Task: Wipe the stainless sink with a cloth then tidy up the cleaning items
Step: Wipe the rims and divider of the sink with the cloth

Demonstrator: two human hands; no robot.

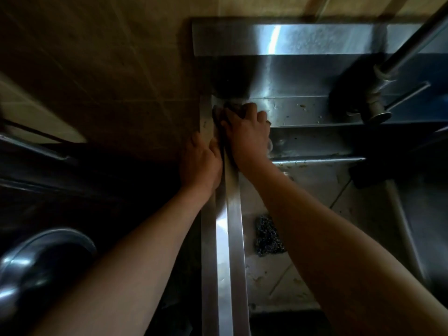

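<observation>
Currently shows wiping in hand, right hand [246, 133] clenching the cloth [230, 107] at the sink's [315, 141] far-left corner, left hand [201, 163] gripping the left rim [230, 226]; next likely calls for dragging the cloth right along the speckled ledge [315, 112].

both bare forearms reach forward, backs of the hands up. the right hand [246, 134] is ahead, its fingers [252, 110] curled down onto a cloth [218, 114] that shows just left of the fingertips. the left hand [201, 163] sits just behind them to the left, knuckles bent, fingertips hidden.
</observation>
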